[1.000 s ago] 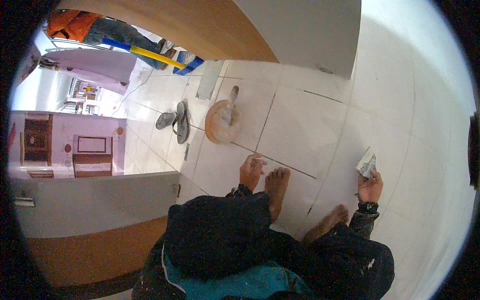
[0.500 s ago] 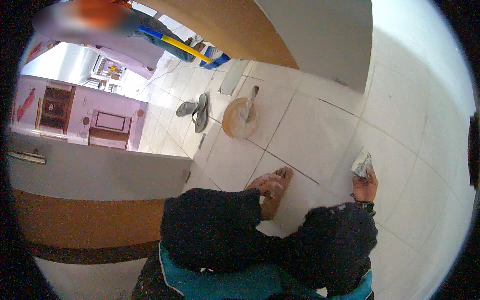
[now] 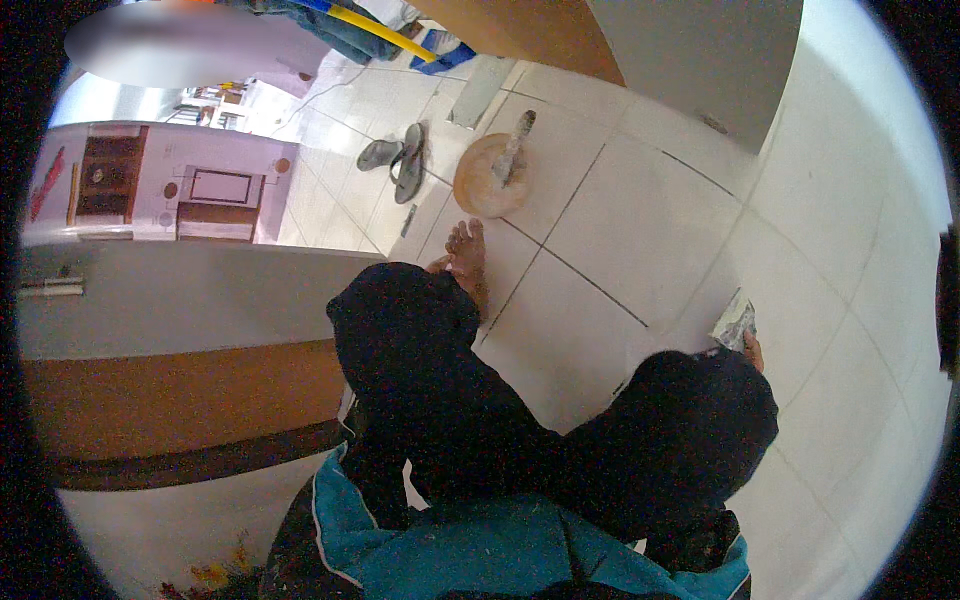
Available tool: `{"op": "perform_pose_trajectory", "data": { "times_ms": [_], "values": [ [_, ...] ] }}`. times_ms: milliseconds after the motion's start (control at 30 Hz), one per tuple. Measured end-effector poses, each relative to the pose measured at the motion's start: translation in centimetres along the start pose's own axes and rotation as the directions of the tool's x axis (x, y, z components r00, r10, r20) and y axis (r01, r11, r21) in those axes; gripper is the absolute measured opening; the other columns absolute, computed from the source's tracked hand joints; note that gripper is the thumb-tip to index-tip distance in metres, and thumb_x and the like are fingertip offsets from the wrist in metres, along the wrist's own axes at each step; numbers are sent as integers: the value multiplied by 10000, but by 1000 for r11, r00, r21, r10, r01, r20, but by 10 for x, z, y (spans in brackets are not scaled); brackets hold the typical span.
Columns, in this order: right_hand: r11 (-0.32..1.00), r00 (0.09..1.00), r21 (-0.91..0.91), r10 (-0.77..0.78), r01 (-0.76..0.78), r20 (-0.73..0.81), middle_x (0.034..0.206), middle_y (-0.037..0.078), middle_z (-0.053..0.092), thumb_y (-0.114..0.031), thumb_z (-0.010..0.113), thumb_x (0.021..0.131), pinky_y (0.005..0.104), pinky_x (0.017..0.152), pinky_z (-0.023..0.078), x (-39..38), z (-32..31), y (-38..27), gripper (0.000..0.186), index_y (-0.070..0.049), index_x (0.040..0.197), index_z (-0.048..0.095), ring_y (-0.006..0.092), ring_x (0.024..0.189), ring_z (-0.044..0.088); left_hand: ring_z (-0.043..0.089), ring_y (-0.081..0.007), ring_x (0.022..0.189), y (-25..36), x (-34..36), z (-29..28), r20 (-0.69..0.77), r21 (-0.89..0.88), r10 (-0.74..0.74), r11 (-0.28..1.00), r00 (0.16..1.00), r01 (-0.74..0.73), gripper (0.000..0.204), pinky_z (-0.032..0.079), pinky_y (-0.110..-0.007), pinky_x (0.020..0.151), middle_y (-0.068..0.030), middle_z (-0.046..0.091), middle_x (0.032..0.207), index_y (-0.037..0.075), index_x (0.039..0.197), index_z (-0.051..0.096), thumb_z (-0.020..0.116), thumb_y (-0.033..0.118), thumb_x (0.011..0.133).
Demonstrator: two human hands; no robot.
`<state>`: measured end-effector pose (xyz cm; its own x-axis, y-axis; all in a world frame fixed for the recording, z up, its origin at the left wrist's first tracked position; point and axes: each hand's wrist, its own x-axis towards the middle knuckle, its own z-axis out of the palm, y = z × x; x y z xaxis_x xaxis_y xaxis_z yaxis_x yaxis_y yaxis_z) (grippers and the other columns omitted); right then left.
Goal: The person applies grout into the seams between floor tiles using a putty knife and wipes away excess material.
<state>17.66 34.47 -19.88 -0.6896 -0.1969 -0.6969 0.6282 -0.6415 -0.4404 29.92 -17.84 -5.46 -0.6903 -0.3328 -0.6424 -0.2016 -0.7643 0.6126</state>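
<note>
At the right, my right hand is closed on a flat scraper blade smeared with whitish-grey paste, low beside the white tiled surface. My knee covers most of that hand. Only a bit of my left hand shows, between my left knee and my bare foot; its fingers are mostly hidden. Ahead of the foot stands a round tan bowl with pale paste inside. A paste-coated putty knife leans in it, handle up over the far right rim.
Dark slippers lie left of the bowl. A grey and brown door panel stands at the left, another panel at the far right. Beyond the bowl are a flat strip and a blue broom with a yellow handle, near another person's legs.
My left foot has moved forward and left, closer to the bowl. My left hand has gone mostly behind the knee. My right knee now covers more of the right hand. The view has shifted.
</note>
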Motion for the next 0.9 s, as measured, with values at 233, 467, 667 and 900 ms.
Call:
{"op": "perform_pose_trajectory", "data": {
  "times_ms": [233,467,667,900],
  "values": [
    [928,995,371,-63,29,78,1089,103,667,-198,625,886,408,820,537,-3,46,0,356,-35,1200,591,271,980,635,657,-253,787,18,43,-15,-262,223,166,969,951,-107,276,531,-368,748,-141,655,1103,65,1124,622,583,163,869],
    [922,974,-318,-196,223,115,991,38,663,-210,611,887,318,706,534,41,139,-45,376,-38,1220,579,168,855,636,656,-296,873,-7,133,36,185,906,364,298,913,-302,270,532,-395,782,-145,650,1094,52,1108,608,600,163,863],
    [727,945,-634,-326,263,19,964,33,658,-286,564,919,310,706,508,69,154,-131,356,-48,1181,591,133,862,629,448,-381,1272,-27,215,107,854,411,-160,-377,495,-830,315,329,-509,1081,-133,563,1273,99,1162,583,612,195,863],
    [801,780,-431,-558,417,-284,1048,-6,658,-266,593,916,321,758,535,33,131,-131,333,-81,1193,595,118,936,632,402,-418,1285,-59,321,146,916,308,-171,-280,363,-909,328,298,-549,1090,-176,507,1315,78,1157,572,619,193,853]
  ]
}}
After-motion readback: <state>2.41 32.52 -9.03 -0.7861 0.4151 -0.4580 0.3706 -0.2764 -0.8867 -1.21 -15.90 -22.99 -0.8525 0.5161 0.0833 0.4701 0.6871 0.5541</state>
